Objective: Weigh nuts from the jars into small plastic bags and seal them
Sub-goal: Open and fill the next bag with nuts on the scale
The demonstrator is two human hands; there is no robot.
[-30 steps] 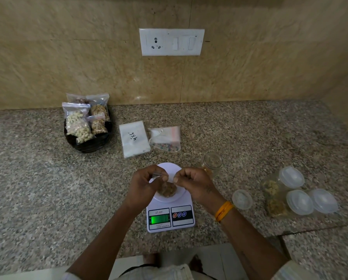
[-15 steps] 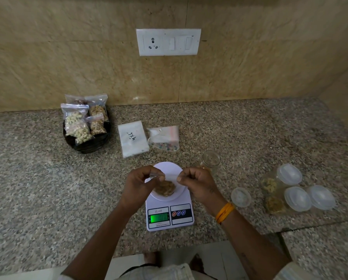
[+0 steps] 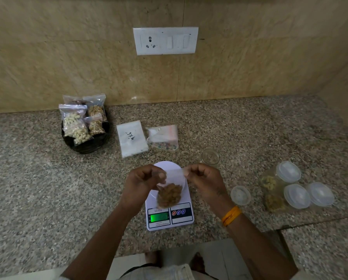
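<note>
Head view looks down on a speckled granite counter (image 3: 48, 199) that runs back to a tan stone wall carrying a white switch plate (image 3: 165, 41). At the counter's near edge sits a white digital scale (image 3: 187, 219) with its green display lit, though the reading is too blurred to tell. You hold a small clear bag of brown nuts (image 3: 169, 194) just above the scale's round platform: your left hand (image 3: 141, 184) pinches the left corner of the bag's mouth and your right hand (image 3: 204, 182) pinches the right corner, so the two are a little apart with the top strip stretched between them. It looks like the sealing step; to do it well, keep the strip taut and level, let the nuts hang low away from the zip, and run your pinch along the whole strip so no gap is left. To the right lie three lidded plastic jars (image 3: 296, 190) on their sides, and a loose lid (image 3: 240, 195) rests near your right wrist. An open glass jar (image 3: 210, 157) stands just behind your right hand, close enough to knock. At far left, a dark bowl (image 3: 86, 146) holds filled bags (image 3: 76, 126), with a pack of empty bags (image 3: 132, 138) and another pouch (image 3: 163, 136) between it and the scale
</note>
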